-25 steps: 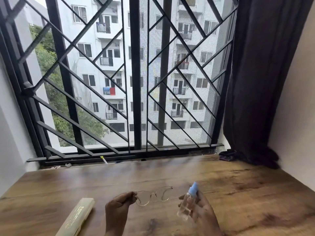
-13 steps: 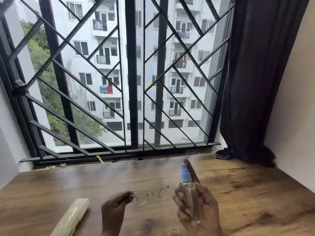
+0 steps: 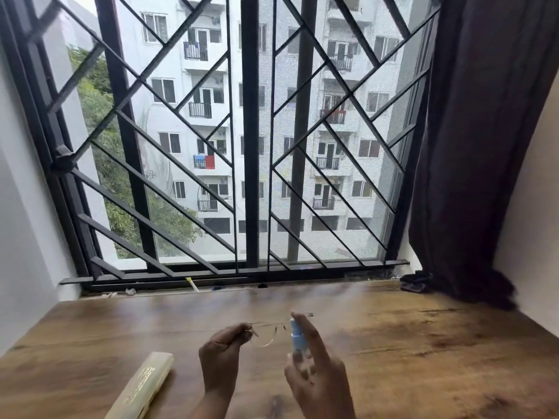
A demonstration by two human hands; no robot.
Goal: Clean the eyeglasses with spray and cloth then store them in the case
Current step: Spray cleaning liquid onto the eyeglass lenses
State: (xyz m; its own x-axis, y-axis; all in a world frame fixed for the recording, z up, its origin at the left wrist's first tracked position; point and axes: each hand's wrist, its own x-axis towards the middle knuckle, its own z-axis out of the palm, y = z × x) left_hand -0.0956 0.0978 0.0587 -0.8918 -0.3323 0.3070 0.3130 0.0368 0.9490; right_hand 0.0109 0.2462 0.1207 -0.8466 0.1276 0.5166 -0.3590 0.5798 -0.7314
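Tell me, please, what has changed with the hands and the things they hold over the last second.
The right hand raised the spray bottle from a tilt to upright and brought it left, close to the eyeglasses, forefinger now at the blue nozzle. Unchanged: the left hand pinches the eyeglasses by one end, and the case lies on the table.

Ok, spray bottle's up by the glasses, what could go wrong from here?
1. The left hand pinches the eyeglasses at one end only; the far lens hangs unsupported, so they could twist or drop onto the table.
2. The right hand holds the spray bottle close by the far lens, so mist may miss the near one.
3. No cloth is in view; wet lenses might wait or get finger-smudged.
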